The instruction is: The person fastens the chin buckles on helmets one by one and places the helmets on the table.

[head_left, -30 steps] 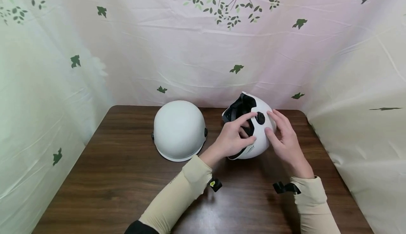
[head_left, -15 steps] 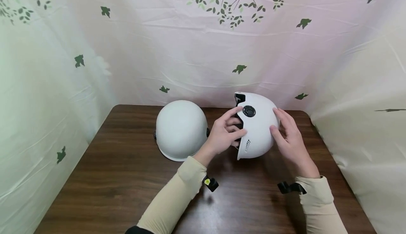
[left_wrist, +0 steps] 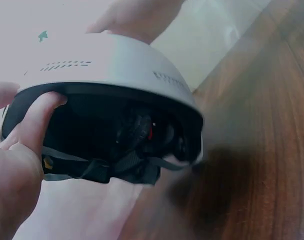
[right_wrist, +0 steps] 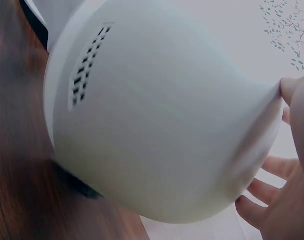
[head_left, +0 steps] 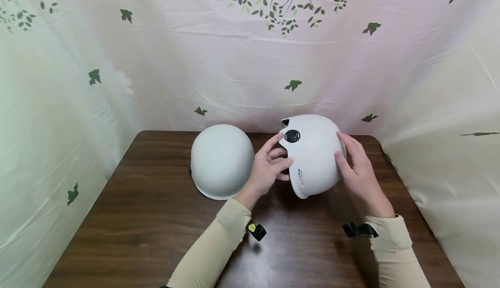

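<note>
A white helmet (head_left: 316, 153) with a round black side knob (head_left: 292, 136) and slotted vents is tilted on its side, crown to the right, at the back right of the table. My left hand (head_left: 269, 166) grips its rim, thumb outside and other fingers reaching under the edge. My right hand (head_left: 359, 171) holds the crown, thumb and fingers curved against the shell. Into the helmet's opening looks the left wrist view, showing dark padding (left_wrist: 82, 120) and a strap (left_wrist: 132, 160). Fingers of my right hand (right_wrist: 287, 195) touch the shell in the right wrist view.
A second white helmet (head_left: 222, 162) stands dome up on the brown wooden table (head_left: 148, 218), left of my left hand. White cloth (head_left: 250, 71) with green leaf prints hangs behind the table and along both sides.
The helmet in my hands has turned so its opening swings left and away from view, exposing more shell. My left hand has shifted left with the rim; my right hand stays at the crown.
</note>
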Tool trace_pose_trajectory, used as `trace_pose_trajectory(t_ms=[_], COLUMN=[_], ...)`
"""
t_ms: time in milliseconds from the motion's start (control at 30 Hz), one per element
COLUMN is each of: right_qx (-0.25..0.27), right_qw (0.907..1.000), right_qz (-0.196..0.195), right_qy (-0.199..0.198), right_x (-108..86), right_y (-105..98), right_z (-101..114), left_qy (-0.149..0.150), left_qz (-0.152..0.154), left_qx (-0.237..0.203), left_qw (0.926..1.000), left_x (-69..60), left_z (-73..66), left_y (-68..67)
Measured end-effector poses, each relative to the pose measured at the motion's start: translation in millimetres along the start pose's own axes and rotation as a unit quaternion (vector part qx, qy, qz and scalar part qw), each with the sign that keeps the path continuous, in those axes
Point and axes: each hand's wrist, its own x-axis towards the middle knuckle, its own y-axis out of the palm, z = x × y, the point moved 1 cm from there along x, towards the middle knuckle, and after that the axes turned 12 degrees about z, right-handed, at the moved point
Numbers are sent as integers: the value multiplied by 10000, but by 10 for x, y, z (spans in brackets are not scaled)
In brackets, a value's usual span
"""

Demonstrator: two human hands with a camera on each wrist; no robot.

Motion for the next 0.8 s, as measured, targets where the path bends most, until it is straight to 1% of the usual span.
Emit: trace_pose_trajectory(t_ms=[67, 133, 267, 400, 467, 533, 567, 600, 633, 667, 700, 733, 767, 800], right_qx=[22, 70, 208, 278, 271, 242, 207, 185, 150, 123, 100, 94, 96, 112], right_qw=[10000, 10000, 9997, 9994, 9995, 9996, 9997, 9997, 9998, 9998, 9998, 9997, 9996, 9995], right_qz=[-17, -18, 51, 127, 114, 83, 73, 65, 64, 69, 73, 84, 100, 120], right_qy=[3, 40, 123, 156, 136, 117, 118, 110, 130, 156, 173, 206, 236, 267], right_x=[6, 10, -10, -38, -33, -23, -17, -9, -2, 4, 8, 11, 12, 12], right_y=[-3, 0, 27, 72, 82, 83, 83, 82, 82, 83, 88, 94, 103, 114], right_z=[-11, -25, -45, -54, -57, -56, -57, -56, -56, -56, -59, -62, -64, -67], left_qy=[-69, -154, -339, -525, -578, -614, -620, -611, -610, -598, -619, -611, -616, -630], left_qz=[-77, -113, -110, -84, -81, -113, -146, -186, -258, -322, -378, -422, -453, -471], left_qx=[-27, 34, 303, 618, 901, 1356, 1665, 2028, 2455, 2874, 3203, 3484, 3694, 3848], left_qw=[9999, 9998, 9989, 9967, 9942, 9888, 9840, 9771, 9671, 9554, 9445, 9344, 9261, 9196], left_x=[-15, -29, -77, -138, -153, -159, -161, -163, -165, -166, -169, -173, -178, -180], left_z=[29, 56, 90, 76, 44, 0, -26, -53, -79, -102, -118, -132, -142, -146], left_y=[-12, -17, -25, -49, -60, -65, -63, -60, -57, -53, -49, -44, -41, -41])
